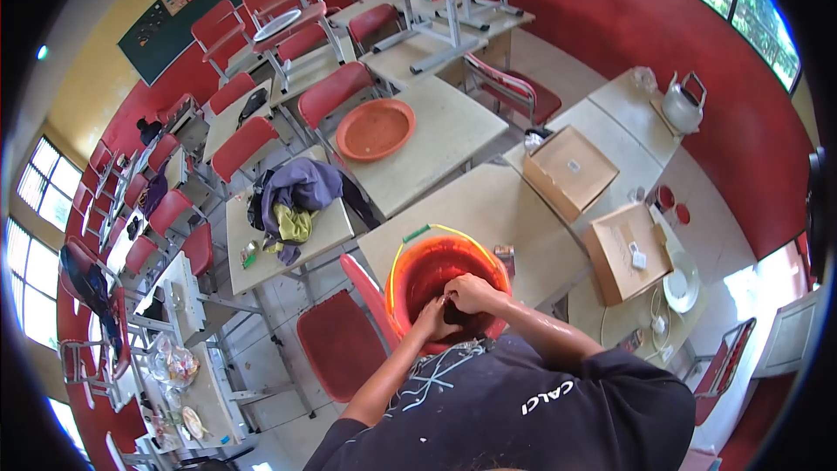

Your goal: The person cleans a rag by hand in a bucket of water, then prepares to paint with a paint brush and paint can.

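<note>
An orange bucket (493, 263) stands at the desk's near edge, right in front of my body. Its yellow handle, with a green grip (417, 233), rests against the rim. Red liquid or a red-stained inside shows within. Both hands are over the bucket's mouth, close together. My left hand (435, 321) is closed on the near left side. My right hand (472, 293) is closed just above and right of it, its forearm wet. A dark, wet-looking bit shows between them; its kind is too small and hidden to tell.
A cardboard box (571, 170) and an open carton (629, 253) stand to the right, near a kettle (683, 105) and a white plate (682, 283). Ahead lies an orange basin (375, 130). Purple clothing (301, 187) covers a left desk; a red chair (338, 344) stands close left.
</note>
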The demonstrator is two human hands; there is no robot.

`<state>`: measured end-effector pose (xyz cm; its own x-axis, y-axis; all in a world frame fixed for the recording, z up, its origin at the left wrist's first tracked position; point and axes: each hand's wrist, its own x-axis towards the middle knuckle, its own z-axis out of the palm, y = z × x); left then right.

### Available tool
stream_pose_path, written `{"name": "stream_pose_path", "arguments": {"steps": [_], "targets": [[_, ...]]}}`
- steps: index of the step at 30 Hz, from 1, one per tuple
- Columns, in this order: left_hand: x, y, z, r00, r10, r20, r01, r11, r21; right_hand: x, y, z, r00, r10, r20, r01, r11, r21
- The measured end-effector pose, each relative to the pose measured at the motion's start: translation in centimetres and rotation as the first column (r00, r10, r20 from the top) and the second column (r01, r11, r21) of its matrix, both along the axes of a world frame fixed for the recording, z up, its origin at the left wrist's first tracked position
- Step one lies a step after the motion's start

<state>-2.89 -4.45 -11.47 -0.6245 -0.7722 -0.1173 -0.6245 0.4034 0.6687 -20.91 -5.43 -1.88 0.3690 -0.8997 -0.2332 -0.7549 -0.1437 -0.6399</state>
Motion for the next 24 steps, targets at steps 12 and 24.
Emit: {"name": "stream_pose_path", "arguments": {"steps": [12,24], "targets": [[-1.0,0.3,6.2,0.812,0.21,-0.545,-0.144,0.976,0.162,0.3,1.0,22.3,0.851,0.085,0.518,0.231,0.825,-0.515],[-0.1,-0.7,12.8,0.794,0.408,-0.45,-0.311,0.909,0.276,-4.6,-2.1,2.9,0.98,0.075,0.185,-0.019,0.957,-0.288]]}}
